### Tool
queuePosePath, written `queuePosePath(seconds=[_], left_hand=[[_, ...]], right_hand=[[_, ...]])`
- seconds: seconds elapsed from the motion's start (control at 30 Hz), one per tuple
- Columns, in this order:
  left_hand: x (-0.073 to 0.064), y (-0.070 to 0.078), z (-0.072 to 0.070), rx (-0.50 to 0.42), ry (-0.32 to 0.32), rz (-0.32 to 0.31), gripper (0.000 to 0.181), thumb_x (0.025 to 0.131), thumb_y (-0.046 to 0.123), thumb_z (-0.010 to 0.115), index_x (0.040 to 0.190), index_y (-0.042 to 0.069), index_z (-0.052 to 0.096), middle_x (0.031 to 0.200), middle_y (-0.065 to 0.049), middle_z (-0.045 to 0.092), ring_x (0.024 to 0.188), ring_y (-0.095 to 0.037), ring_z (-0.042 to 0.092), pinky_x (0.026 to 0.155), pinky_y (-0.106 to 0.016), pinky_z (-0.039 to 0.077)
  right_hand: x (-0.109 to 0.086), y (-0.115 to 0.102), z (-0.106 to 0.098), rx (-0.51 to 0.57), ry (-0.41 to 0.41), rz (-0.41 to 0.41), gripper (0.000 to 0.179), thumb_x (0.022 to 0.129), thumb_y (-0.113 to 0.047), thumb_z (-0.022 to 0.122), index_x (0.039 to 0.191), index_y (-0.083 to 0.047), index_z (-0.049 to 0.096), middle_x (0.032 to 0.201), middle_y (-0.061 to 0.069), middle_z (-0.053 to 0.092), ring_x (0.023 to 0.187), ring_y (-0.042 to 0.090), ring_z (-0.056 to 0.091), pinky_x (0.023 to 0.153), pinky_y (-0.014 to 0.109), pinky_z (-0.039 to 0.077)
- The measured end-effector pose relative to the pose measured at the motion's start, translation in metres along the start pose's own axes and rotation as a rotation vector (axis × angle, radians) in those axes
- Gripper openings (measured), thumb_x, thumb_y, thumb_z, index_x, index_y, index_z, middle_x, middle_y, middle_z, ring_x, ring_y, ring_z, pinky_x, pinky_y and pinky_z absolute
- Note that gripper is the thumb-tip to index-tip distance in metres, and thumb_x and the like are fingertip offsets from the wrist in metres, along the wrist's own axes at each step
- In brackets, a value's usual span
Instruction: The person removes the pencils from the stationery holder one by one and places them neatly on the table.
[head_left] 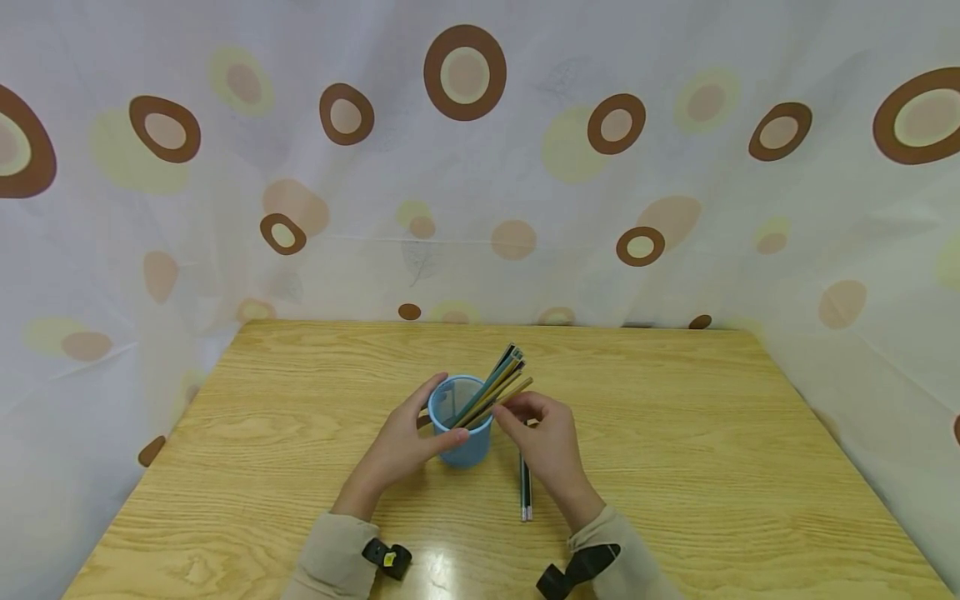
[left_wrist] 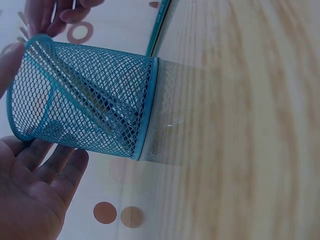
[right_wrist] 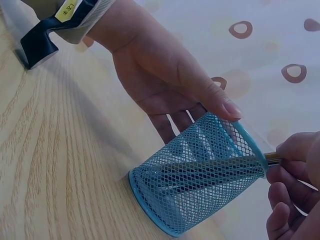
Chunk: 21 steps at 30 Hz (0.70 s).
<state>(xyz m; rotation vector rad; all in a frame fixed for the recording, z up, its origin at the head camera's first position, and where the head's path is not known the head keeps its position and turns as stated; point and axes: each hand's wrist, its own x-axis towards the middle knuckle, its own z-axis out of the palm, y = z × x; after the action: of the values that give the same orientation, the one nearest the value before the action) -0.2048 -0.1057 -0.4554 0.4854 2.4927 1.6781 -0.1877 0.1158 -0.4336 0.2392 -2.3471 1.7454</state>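
Note:
A blue mesh pen cup stands near the middle of the table, with several pencils leaning toward its right side. My left hand holds the cup from the left, thumb at the near rim and fingers around the far side. At the right rim, my right hand pinches a pencil between thumb and fingers, its lower part inside the cup. Through the mesh in the right wrist view, pencils slant down inside the cup. Which pencils the right fingers touch is partly hidden.
Two dark pencils lie side by side on the wooden table, right of the cup and partly under the right hand. A patterned cloth hangs behind the table and along its sides.

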Motion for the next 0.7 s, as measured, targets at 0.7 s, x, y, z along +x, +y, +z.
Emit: queuePosePath(seconds=[0.7], left_hand=[[0.001, 0.0, 0.0, -0.029, -0.013, 0.01, 0.087, 0.084, 0.041, 0.079, 0.156, 0.028, 0.03, 0.151, 0.003, 0.041, 0.137, -0.02, 0.04, 0.109, -0.046, 0.039]], right_hand=[[-0.004, -0.037, -0.016, 0.073, 0.046, 0.022, 0.009, 0.092, -0.006, 0.071, 0.093, 0.002, 0.073, 0.089, 0.012, 0.071, 0.083, 0.021, 0.064, 0.07, 0.026, 0.054]])
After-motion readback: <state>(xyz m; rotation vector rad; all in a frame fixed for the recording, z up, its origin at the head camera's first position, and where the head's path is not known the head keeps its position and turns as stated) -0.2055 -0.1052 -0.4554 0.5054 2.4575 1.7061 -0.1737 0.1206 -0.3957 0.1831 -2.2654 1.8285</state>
